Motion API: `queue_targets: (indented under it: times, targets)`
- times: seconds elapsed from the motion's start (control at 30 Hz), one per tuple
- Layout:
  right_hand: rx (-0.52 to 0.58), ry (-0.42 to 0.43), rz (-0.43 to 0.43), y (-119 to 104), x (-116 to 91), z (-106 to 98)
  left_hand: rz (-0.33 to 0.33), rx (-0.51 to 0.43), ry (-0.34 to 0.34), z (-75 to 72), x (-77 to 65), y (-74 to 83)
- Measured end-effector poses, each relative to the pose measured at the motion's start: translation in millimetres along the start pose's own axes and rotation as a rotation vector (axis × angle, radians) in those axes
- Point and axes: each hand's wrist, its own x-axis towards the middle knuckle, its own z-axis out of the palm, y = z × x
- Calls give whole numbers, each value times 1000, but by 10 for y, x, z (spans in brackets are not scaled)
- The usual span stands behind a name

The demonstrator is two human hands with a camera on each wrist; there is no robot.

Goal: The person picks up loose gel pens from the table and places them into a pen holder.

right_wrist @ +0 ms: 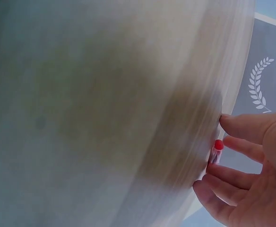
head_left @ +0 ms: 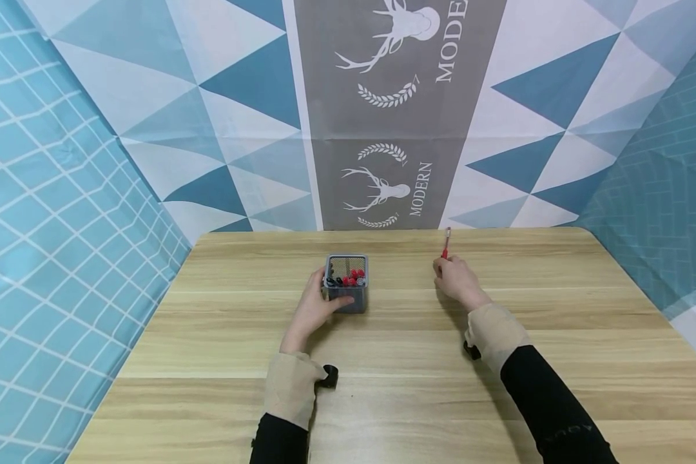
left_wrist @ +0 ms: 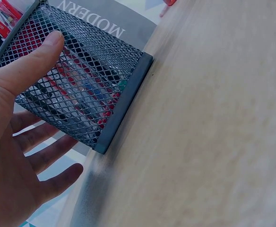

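My left hand (head_left: pixel 313 309) holds a dark mesh pen holder (head_left: pixel 356 301) that stands on the wooden table, left of my right hand. In the left wrist view its thumb lies against the mesh (left_wrist: pixel 95 71), while the other fingers reach along the neighbouring side. Several red and black pens (head_left: pixel 352 278) stand inside. Farther right, my right hand (head_left: pixel 458 280) is low over a red pen (head_left: pixel 447 241) near the table's back edge. The right wrist view shows the pen's red end (right_wrist: pixel 218 145) between spread fingers, with the thumb apart from it.
The wooden table (head_left: pixel 394 399) ends at a patterned backdrop (head_left: pixel 383 122) with deer heads and triangles. Blue gridded cloth (head_left: pixel 64 212) hangs along the left side, and teal brick-patterned cloth (head_left: pixel 673 180) along the right. Dark wrist mounts (head_left: pixel 328 376) sit at both cuffs.
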Motion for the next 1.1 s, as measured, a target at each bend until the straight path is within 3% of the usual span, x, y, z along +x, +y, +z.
queue_targets:
  times: [0.53, 0.7, 0.87, 1.1]
  targets:
    - [-5, 17, -15, -21, -1, 4, -11, 5, -2, -4, -5, 10]
    - [-80, 31, -25, -77, -11, 5, -16, 10, -2, -4, -3, 16]
    - [-171, -31, -13, -165, -31, -26, -13, 7, 1, -6, -6, 26]
    - [-197, -35, 9, -169, -17, -12, -13, 13, -3, -5, 0, 6]
